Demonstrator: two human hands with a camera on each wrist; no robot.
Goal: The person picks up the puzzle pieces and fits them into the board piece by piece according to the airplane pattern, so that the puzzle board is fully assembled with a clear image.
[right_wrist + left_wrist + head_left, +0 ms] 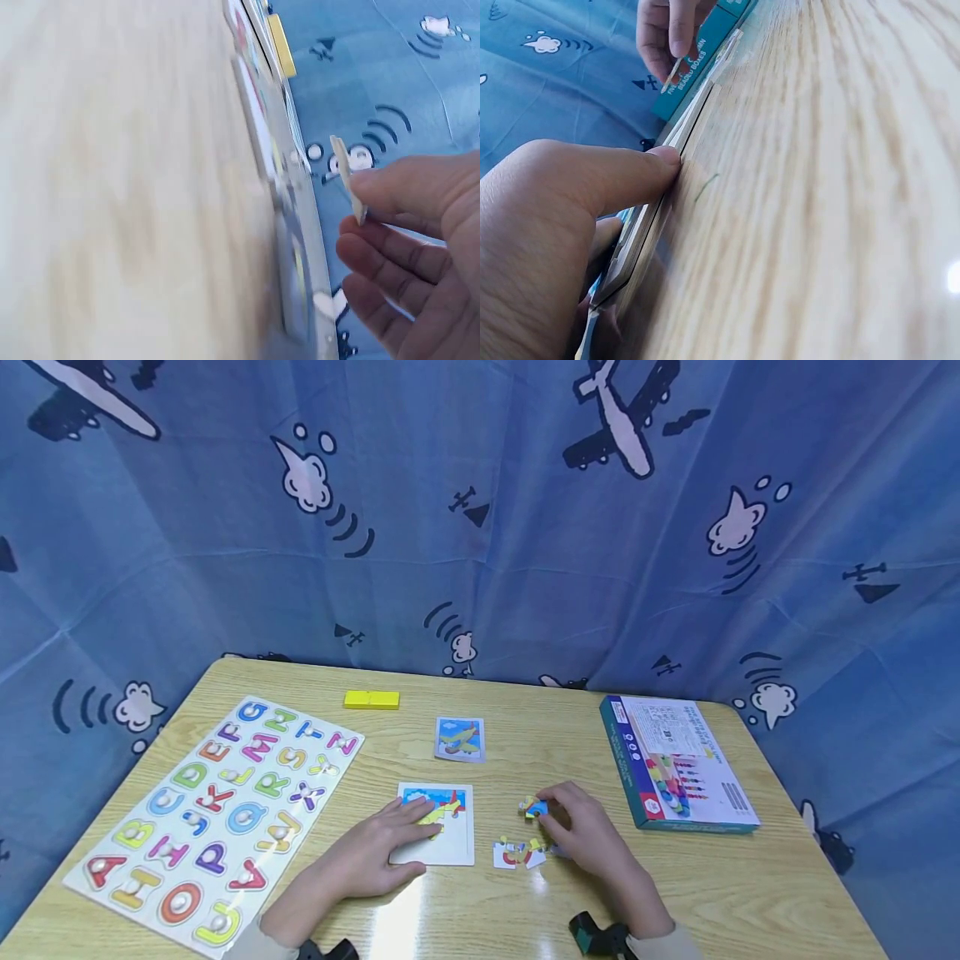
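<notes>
My left hand [375, 852] lies on a white-bordered airplane jigsaw board [456, 852], fingers spread over its left part. In the left wrist view its thumb touches the board's near edge [640, 240]. The upper part of the board shows fitted blue, yellow and red pieces; the lower part is white. To the right of the board, my right hand [588, 831] pinches a puzzle piece [346, 178] between thumb and fingers, raised off the table. Loose puzzle pieces [517, 853] lie below it, some partly behind the right hand.
A small airplane picture card [460, 739] lies behind the board. On the left is a large alphabet board [197, 827] with knobbed letters. A yellow block [372, 700] sits at the back, and a flat printed box [678, 764] at the right. A blue curtain [480, 527] hangs behind the table.
</notes>
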